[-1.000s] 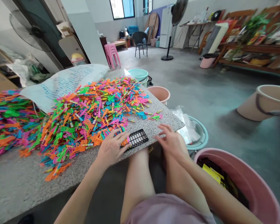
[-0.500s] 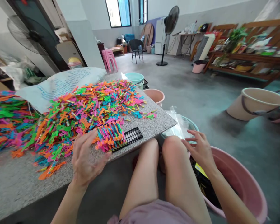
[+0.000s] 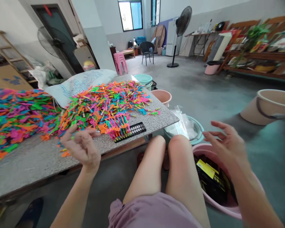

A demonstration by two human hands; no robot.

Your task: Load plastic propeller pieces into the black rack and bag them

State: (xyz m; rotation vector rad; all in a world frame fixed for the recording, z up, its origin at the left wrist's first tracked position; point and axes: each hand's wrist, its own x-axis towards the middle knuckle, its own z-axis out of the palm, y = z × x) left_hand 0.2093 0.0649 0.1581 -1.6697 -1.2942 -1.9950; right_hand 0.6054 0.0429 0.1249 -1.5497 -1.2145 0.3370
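Note:
My left hand (image 3: pixel 83 147) hovers over the table's front edge, at the near side of a heap of small bright plastic toy pieces (image 3: pixel 102 101). Its fingers are loosely bent and apart, and I see nothing held in them. Just right of it, a black plastic grid rack (image 3: pixel 138 129) lies on the speckled stone tabletop (image 3: pixel 156 125). A row of colourful toy pieces (image 3: pixel 120 126) stands upright in the rack's left part. My right hand (image 3: pixel 230 145) is open and empty in the air, above the rim of a pink tub (image 3: pixel 245 190).
Black items with yellow labels (image 3: pixel 206 169) lie in the pink tub. A pale green basin (image 3: pixel 197 126) with clear plastic bags (image 3: pixel 180 123) stands beyond my knees. A white woven sack (image 3: pixel 80 84) lies behind the heap. A beige bucket (image 3: pixel 268 107) stands at right, a floor fan (image 3: pixel 174 47) farther back.
My left hand has drawn left, off the filled rack, and its fingers have curled more. My right hand has moved right and stays open. The view has shifted left.

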